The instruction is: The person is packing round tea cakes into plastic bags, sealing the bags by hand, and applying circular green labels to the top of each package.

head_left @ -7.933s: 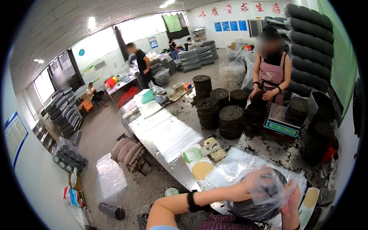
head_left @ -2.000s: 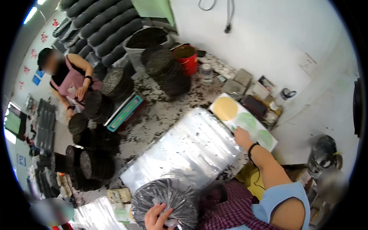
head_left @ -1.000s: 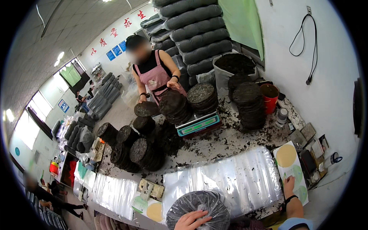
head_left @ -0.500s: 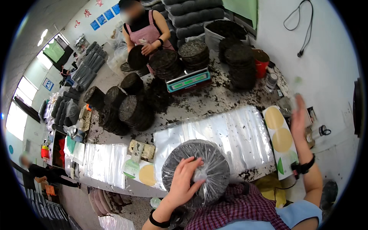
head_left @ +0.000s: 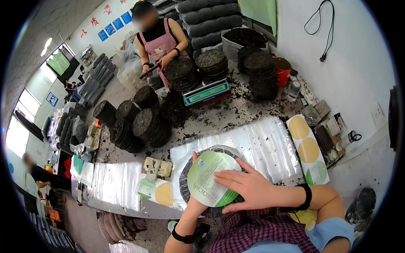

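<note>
Head cam: R hand (head_left: pixel 253 187) palm-down, fingers spread over round green label (head_left: pixel 206 172) atop wrapped disc (head_left: pixel 183 185) nr front edge of worktop (head_left: pixel 152 210), L hand (head_left: pixel 196 206) mostly hidden under label, its fingers' state can't tell.

Up top, a pale-blue short sleeve (head_left: pixel 337 231), with a dark-red checked overgarment (head_left: pixel 261 234) across the front! Right hand (head_left: pixel 251 188) bare to a plain black wristband (head_left: pixel 307 197), left hand (head_left: pixel 197 205) to another black band (head_left: pixel 183 238); a thin dark cord (head_left: pixel 298 217) possibly trails from the right one.

A round green label (head_left: pixel 203 179), face up, overlaps a dark, plastic-wrapped round bundle (head_left: pixel 184 185) at lower centre.
</note>
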